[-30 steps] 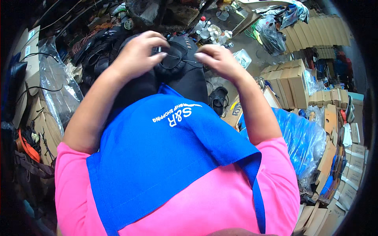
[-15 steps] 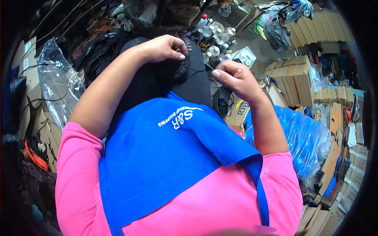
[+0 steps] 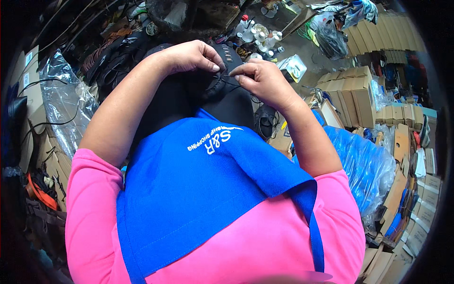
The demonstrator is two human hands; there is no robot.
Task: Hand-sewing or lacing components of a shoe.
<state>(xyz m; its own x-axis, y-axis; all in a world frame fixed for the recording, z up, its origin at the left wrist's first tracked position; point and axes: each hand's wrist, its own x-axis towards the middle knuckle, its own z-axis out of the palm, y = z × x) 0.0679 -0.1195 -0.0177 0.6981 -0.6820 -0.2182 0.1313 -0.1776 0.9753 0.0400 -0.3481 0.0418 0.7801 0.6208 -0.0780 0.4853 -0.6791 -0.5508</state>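
On my lap, between my black-trousered knees, rests a black shoe (image 3: 214, 89), partly hidden by my hands. My left hand (image 3: 196, 57) is closed over its upper edge, with thumb and forefinger together at the rim. My right hand (image 3: 265, 80) has come close on the right side, thumb and forefinger pinching a thin pointed piece that looks like a needle or a lace tip. A dark cord (image 3: 231, 84) runs from the shoe below the right fingertips. What the left fingers grip underneath is hidden.
Several plastic bottles (image 3: 260, 35) stand on the floor ahead. Another black shoe (image 3: 266, 119) lies right of my leg. Cardboard boxes (image 3: 347, 92) and a blue plastic-wrapped bundle (image 3: 359, 165) are at the right. Clear plastic sheeting (image 3: 66, 102) lies on the left.
My right hand has moved left and slightly up, bringing the thin pointed piece to the shoe beside my left fingers. The left hand stays nearly in place.
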